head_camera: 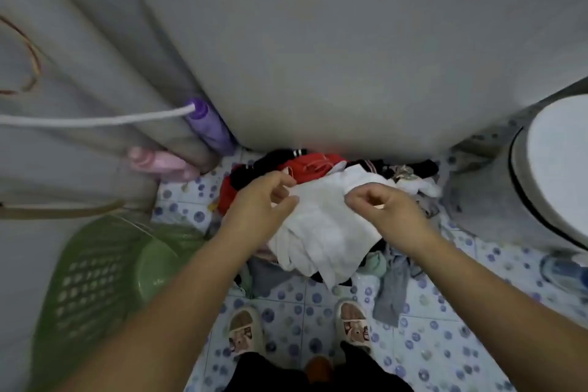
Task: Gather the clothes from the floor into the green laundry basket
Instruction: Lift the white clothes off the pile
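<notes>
So you've got the white garment (pixel 321 226) held up by its top edge, one hand at each end. Your left hand (pixel 264 204) pinches the cloth between thumb and curled fingers, and your right hand (pixel 378 207) does the same on the other side, fingers curled in around a fold. My guess is that holding it wide like that lets it hang free of the rest of the pile, so you're not dragging other stuff along with it.

It looks like soft, thin fabric, creased and drooping in loose folds below your hands. Under and behind it, the clothes pile (pixel 318 169) sits against the wall: something red, something black with striped trim, plus a limp grey piece (pixel 393 289) trailing over the spotted floor tiles (pixel 445 344) near your slippers (pixel 245 331).

The green laundry basket (pixel 95 280) is just to your left, tipped toward you, a rigid plastic thing with slotted walls, and I can't see any clothes in it. So I'd say you're early on, and a short swing left should drop this one in.

Off to the right there's a smooth, round-edged white appliance (pixel 556 175).
</notes>
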The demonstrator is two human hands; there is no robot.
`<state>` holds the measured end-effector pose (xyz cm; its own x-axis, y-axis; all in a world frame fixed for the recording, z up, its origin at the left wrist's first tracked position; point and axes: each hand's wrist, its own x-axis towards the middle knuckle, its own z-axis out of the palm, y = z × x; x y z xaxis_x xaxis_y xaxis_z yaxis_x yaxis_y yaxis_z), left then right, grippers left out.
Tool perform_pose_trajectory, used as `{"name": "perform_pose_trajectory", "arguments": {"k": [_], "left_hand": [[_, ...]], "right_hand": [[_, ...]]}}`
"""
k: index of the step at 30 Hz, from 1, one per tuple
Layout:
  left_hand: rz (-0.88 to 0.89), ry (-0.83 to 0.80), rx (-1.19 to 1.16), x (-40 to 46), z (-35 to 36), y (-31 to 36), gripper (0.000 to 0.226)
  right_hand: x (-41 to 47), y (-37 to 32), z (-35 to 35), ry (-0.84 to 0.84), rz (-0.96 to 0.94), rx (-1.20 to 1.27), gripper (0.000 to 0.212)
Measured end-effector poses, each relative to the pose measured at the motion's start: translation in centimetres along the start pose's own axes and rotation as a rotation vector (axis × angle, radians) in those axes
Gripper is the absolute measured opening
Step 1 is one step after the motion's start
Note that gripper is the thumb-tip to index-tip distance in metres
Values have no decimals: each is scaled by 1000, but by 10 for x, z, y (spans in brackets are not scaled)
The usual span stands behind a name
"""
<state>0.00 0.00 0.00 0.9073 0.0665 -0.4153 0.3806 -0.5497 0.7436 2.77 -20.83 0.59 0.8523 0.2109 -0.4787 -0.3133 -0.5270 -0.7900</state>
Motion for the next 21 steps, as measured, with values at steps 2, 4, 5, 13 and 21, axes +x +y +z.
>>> {"name": "perform_pose_trajectory", "arguments": {"k": [2, 4, 5, 13, 21], "left_hand": [[-36, -98, 83, 18, 23, -26, 42], [-84, -232, 152, 40, 54, -64, 71], [-99, -289, 192, 47, 66, -75, 86], [-78, -369, 429, 120, 148, -154, 128], [57, -294, 385, 143, 175, -199, 132]], "right_hand": [[25, 31, 23, -79, -30, -389, 30], [54, 73, 50, -183, -7, -747, 59], [64, 86, 58, -209, 34, -887, 73], [150, 166, 104, -130, 167, -1245, 126], [167, 190, 120, 186, -221, -1168, 27]]}}
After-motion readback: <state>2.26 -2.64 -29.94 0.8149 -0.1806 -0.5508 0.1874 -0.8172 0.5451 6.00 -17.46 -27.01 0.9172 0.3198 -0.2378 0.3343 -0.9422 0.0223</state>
